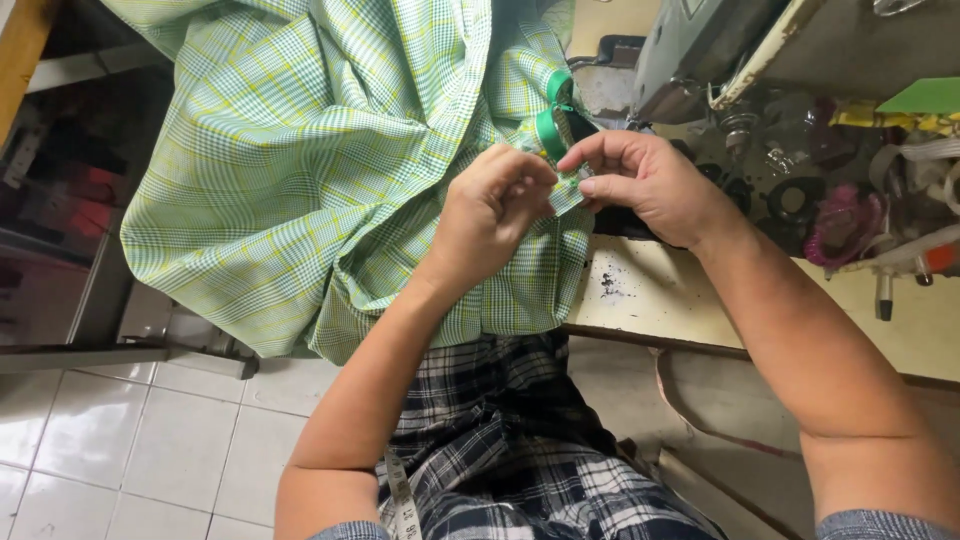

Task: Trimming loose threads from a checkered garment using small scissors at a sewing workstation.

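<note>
Head view: left hand and right hand both pinched shut on green plaid fabric edge; could slip off worktop, heavy overhang dragging floorward.

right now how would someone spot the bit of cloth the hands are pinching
Start at the big green and yellow checked fabric draped off the table's edge. At its right side the left hand and right hand meet, pinching a small fold, just below solid green trim.
</note>
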